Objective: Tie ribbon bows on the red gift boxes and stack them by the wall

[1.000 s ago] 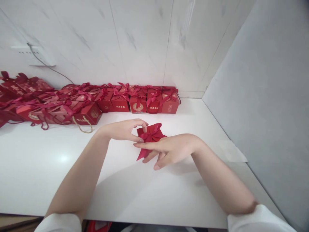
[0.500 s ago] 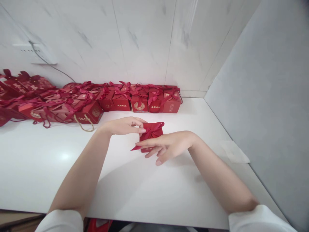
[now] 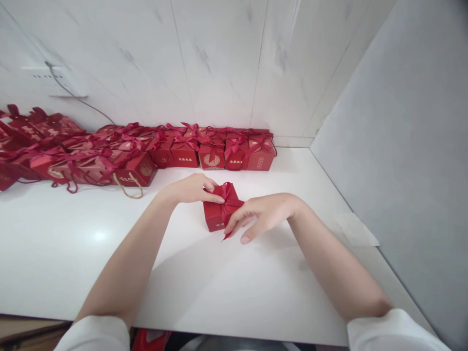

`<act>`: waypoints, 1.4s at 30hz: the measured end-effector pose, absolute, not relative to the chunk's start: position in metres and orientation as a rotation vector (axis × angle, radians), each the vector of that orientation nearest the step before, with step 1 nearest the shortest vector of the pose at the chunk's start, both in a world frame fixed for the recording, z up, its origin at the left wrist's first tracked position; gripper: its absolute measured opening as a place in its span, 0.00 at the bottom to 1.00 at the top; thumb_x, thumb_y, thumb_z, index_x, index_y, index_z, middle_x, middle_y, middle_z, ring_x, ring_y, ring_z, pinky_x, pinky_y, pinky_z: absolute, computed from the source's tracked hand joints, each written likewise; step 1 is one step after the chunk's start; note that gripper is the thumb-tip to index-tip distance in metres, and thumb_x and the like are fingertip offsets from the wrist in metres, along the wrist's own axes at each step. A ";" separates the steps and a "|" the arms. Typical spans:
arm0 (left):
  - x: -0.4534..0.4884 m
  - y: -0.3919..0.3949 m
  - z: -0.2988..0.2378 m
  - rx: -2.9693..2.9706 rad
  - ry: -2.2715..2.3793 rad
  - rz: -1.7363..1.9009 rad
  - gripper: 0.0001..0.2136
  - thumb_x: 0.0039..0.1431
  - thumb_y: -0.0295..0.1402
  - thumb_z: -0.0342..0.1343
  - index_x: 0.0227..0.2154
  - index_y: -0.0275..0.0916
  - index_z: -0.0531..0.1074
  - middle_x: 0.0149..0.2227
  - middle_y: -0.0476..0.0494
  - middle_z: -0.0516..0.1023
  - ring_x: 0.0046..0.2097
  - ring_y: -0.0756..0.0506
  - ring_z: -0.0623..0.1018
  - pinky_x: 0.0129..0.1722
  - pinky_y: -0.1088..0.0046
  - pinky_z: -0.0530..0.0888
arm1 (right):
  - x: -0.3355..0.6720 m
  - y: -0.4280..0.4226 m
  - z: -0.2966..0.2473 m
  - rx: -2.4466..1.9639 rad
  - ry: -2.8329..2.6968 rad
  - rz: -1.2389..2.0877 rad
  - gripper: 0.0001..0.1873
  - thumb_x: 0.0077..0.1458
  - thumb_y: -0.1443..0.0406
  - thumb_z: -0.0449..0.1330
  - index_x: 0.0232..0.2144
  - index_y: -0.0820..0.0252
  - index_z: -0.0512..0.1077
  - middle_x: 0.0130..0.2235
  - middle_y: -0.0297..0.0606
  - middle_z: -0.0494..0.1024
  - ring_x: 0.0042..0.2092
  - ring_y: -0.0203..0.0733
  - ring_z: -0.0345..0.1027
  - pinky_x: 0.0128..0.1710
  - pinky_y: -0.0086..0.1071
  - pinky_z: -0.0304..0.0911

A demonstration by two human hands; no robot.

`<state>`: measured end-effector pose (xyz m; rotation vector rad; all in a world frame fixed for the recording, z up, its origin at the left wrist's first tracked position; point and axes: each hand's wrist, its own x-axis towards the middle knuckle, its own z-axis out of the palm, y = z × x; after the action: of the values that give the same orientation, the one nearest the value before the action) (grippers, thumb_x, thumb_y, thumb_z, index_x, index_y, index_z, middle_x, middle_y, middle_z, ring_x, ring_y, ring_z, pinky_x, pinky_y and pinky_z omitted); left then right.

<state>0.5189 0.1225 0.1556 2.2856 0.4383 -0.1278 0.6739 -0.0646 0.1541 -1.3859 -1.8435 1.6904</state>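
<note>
Turned since the earlier frame, the red box (image 3: 215, 213) is set back from the near worktop (image 3: 183, 292) edge. Its bow (image 3: 225, 201) is apparently being straightened: left hand (image 3: 192, 189) there, right hand (image 3: 268, 212) at a ribbon tail (image 3: 226, 237), both grips half-curled, any hold unclear; light bracing seems called for.

My right hand (image 3: 265, 214) hides the right side of a red box (image 3: 213, 215), whose lettering is too small to read; some fingers of my left hand (image 3: 195, 189) are partly out of sight. Well left of my hands, the frame crops a pile of boxes (image 3: 91, 168). Nearer me, it cuts off my sleeves (image 3: 97, 334) and a red object (image 3: 146, 340).
</note>
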 end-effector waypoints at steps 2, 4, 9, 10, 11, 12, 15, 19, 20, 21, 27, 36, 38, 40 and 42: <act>0.520 0.122 0.155 2.370 0.381 -0.205 0.28 0.47 0.54 0.62 0.15 0.37 0.54 0.25 0.50 0.69 0.25 0.51 0.60 0.26 0.71 0.56 | 0.672 -0.062 0.151 -1.413 -1.839 1.707 0.22 0.56 0.59 0.64 0.53 0.55 0.74 0.54 0.36 0.76 0.56 0.44 0.70 0.56 0.31 0.61; 0.520 0.121 0.156 2.412 0.384 -0.227 0.28 0.48 0.55 0.61 0.15 0.38 0.54 0.24 0.50 0.66 0.24 0.51 0.59 0.26 0.71 0.56 | 0.671 -0.062 0.151 -1.434 -1.868 1.723 0.22 0.56 0.58 0.64 0.52 0.56 0.75 0.53 0.37 0.77 0.55 0.45 0.70 0.54 0.31 0.63; 0.514 0.122 0.168 2.413 0.416 -0.223 0.22 0.46 0.56 0.61 0.19 0.40 0.70 0.27 0.48 0.71 0.32 0.46 0.70 0.32 0.71 0.63 | 0.680 -0.071 0.162 -1.426 -1.765 1.714 0.19 0.54 0.58 0.65 0.47 0.59 0.77 0.44 0.39 0.81 0.48 0.45 0.75 0.47 0.32 0.68; 0.512 0.123 0.171 2.391 0.420 -0.228 0.21 0.45 0.57 0.61 0.22 0.41 0.73 0.30 0.47 0.74 0.36 0.44 0.72 0.35 0.71 0.65 | 0.684 -0.072 0.162 -1.419 -1.684 1.650 0.18 0.55 0.57 0.64 0.46 0.59 0.77 0.40 0.39 0.81 0.44 0.44 0.76 0.44 0.32 0.69; 0.510 0.123 0.174 2.369 0.424 -0.238 0.21 0.44 0.57 0.61 0.25 0.42 0.75 0.32 0.47 0.76 0.39 0.43 0.73 0.38 0.71 0.66 | 0.687 -0.071 0.161 -1.414 -1.594 1.542 0.17 0.56 0.55 0.63 0.43 0.60 0.77 0.37 0.39 0.81 0.40 0.42 0.76 0.43 0.33 0.69; 0.509 0.124 0.176 2.355 0.425 -0.251 0.20 0.45 0.57 0.61 0.26 0.43 0.77 0.35 0.47 0.77 0.42 0.42 0.73 0.40 0.71 0.67 | 0.690 -0.068 0.157 -1.414 -1.496 1.396 0.17 0.57 0.54 0.62 0.41 0.60 0.76 0.36 0.38 0.80 0.38 0.41 0.75 0.42 0.33 0.69; 0.508 0.125 0.176 2.369 0.403 -0.283 0.20 0.51 0.56 0.57 0.26 0.43 0.78 0.39 0.46 0.78 0.44 0.41 0.74 0.42 0.71 0.67 | 0.694 -0.051 0.136 -1.455 -1.156 0.910 0.17 0.59 0.51 0.59 0.39 0.58 0.73 0.42 0.39 0.78 0.43 0.40 0.71 0.45 0.33 0.65; 0.513 0.121 0.169 2.366 0.394 -0.273 0.21 0.56 0.55 0.54 0.23 0.41 0.74 0.36 0.47 0.78 0.40 0.43 0.74 0.41 0.70 0.67 | 0.689 -0.027 0.101 -1.355 -0.869 1.133 0.22 0.59 0.46 0.56 0.42 0.56 0.72 0.50 0.40 0.75 0.52 0.42 0.67 0.49 0.34 0.63; 0.515 0.119 0.167 2.364 0.407 -0.269 0.21 0.55 0.55 0.54 0.22 0.40 0.73 0.34 0.47 0.78 0.38 0.44 0.73 0.39 0.70 0.66 | 0.689 -0.025 0.096 -1.286 -0.866 1.230 0.22 0.59 0.46 0.56 0.41 0.56 0.73 0.49 0.40 0.75 0.52 0.43 0.68 0.50 0.35 0.63; 0.516 0.118 0.165 2.369 0.422 -0.268 0.22 0.54 0.55 0.55 0.21 0.40 0.71 0.32 0.47 0.76 0.35 0.45 0.72 0.36 0.70 0.65 | 0.689 -0.023 0.092 -1.227 -0.879 1.280 0.22 0.58 0.46 0.57 0.40 0.57 0.73 0.48 0.39 0.76 0.51 0.43 0.68 0.50 0.35 0.63; 0.520 0.113 0.161 2.379 0.448 -0.247 0.23 0.51 0.53 0.60 0.18 0.38 0.63 0.25 0.49 0.65 0.27 0.50 0.62 0.27 0.70 0.58 | 0.694 -0.033 0.104 -1.268 -1.063 1.242 0.18 0.56 0.50 0.63 0.39 0.57 0.75 0.53 0.39 0.74 0.55 0.43 0.66 0.56 0.37 0.58; 0.521 0.112 0.159 2.389 0.455 -0.230 0.22 0.48 0.52 0.61 0.18 0.38 0.64 0.25 0.49 0.65 0.25 0.51 0.61 0.24 0.72 0.56 | 0.693 -0.040 0.118 -1.265 -1.304 1.192 0.11 0.53 0.55 0.68 0.32 0.55 0.76 0.65 0.33 0.61 0.66 0.47 0.52 0.64 0.42 0.47; 0.522 0.113 0.158 2.396 0.448 -0.240 0.23 0.48 0.52 0.61 0.18 0.37 0.63 0.25 0.50 0.64 0.25 0.52 0.60 0.24 0.72 0.56 | 0.696 -0.041 0.117 -1.251 -1.347 1.217 0.12 0.54 0.54 0.67 0.29 0.55 0.75 0.67 0.31 0.58 0.68 0.48 0.49 0.65 0.43 0.45; 0.523 0.115 0.158 2.405 0.402 -0.245 0.23 0.49 0.51 0.61 0.18 0.37 0.61 0.25 0.50 0.64 0.25 0.52 0.60 0.25 0.73 0.57 | 0.698 -0.040 0.116 -1.320 -1.358 1.193 0.17 0.57 0.50 0.63 0.26 0.56 0.75 0.66 0.32 0.59 0.67 0.50 0.49 0.65 0.45 0.45; 0.523 0.118 0.157 2.398 0.340 -0.229 0.24 0.48 0.51 0.62 0.17 0.37 0.59 0.28 0.49 0.68 0.27 0.52 0.62 0.26 0.73 0.59 | 0.699 -0.039 0.114 -1.415 -1.364 1.136 0.21 0.56 0.48 0.63 0.23 0.58 0.73 0.65 0.35 0.61 0.65 0.52 0.54 0.63 0.46 0.49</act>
<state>0.5235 0.1180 0.1573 2.3984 0.3402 -0.2287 0.6990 -0.0387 0.1135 -1.4149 -1.3641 1.1359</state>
